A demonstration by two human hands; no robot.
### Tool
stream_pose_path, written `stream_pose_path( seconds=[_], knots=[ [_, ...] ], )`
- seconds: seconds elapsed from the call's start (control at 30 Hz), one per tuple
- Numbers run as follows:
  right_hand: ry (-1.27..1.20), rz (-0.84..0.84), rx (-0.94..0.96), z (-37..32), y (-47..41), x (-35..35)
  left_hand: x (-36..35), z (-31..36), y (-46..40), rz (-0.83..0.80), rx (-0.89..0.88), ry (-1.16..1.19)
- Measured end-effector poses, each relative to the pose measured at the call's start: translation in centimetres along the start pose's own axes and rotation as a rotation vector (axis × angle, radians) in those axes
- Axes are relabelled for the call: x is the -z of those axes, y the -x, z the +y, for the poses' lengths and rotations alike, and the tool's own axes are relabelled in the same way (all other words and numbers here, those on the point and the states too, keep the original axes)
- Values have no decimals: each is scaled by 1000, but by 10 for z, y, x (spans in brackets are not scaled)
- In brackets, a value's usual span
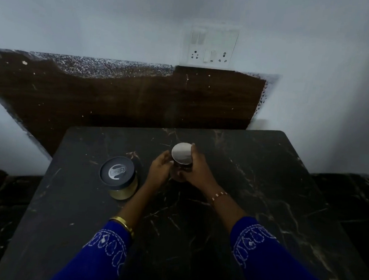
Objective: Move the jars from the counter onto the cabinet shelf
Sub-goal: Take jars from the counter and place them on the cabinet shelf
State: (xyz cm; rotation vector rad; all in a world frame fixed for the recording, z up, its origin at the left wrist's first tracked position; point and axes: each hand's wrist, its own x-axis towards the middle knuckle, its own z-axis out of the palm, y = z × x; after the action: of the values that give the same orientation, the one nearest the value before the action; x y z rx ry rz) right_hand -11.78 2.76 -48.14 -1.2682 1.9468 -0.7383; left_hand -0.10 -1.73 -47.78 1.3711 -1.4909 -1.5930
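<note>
Seen from the head camera, a person in blue sleeves with white embroidery gripped a small dark jar with a shiny round metal lid (182,156) near the middle of a black marble-patterned counter (263,189). The left hand (160,170) curled against the jar's left side, while the right hand (196,169) wrapped around its right side, fingers reaching up past the lid's rim and thumb pressed across the front of the glass. Whether the jar's base touched the counter could not be told, as the hands hid it. A second jar, clear glass with pale yellow contents and a dark round lid bearing a grey emblem (118,178), stood upright on the counter just left of the left hand, apart from it. A gold bangle (123,223) circled the left wrist and a thin beaded bracelet (219,195) the right. Behind the counter, a white switch-and-socket plate (212,46) sat on the pale wall above a dark brown wooden panel (127,96).
</note>
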Motion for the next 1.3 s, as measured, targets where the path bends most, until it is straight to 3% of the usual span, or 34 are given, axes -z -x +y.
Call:
stream_pose_path(
  seconds=[0.2,0.37,0.47,0.6,0.7,0.77,0.9,0.97,1.13,1.3],
  knots=[
    [-54,197,-51,9,2,0,2,-3,1,-11,21,-7],
    [-541,305,-124,17,28,10,-3,4,23,-16,-37,135],
    [-792,241,-158,18,43,25,-11,17,38,-44,-45,124],
    [-1120,258,-103,16,56,46,-29,38,59,-251,135,209],
    [-1048,353,0,8,71,67,-46,55,76,-390,258,407],
    [-971,455,72,5,80,81,-60,61,87,-449,230,456],
    [-708,682,111,6,93,110,-84,69,103,-410,145,485],
    [-712,748,80,13,95,122,-92,71,108,-371,109,482],
    [-837,659,-8,31,107,139,-108,78,117,-315,60,454],
    [-957,548,51,37,130,150,-129,84,126,-396,105,452]
  ],
)
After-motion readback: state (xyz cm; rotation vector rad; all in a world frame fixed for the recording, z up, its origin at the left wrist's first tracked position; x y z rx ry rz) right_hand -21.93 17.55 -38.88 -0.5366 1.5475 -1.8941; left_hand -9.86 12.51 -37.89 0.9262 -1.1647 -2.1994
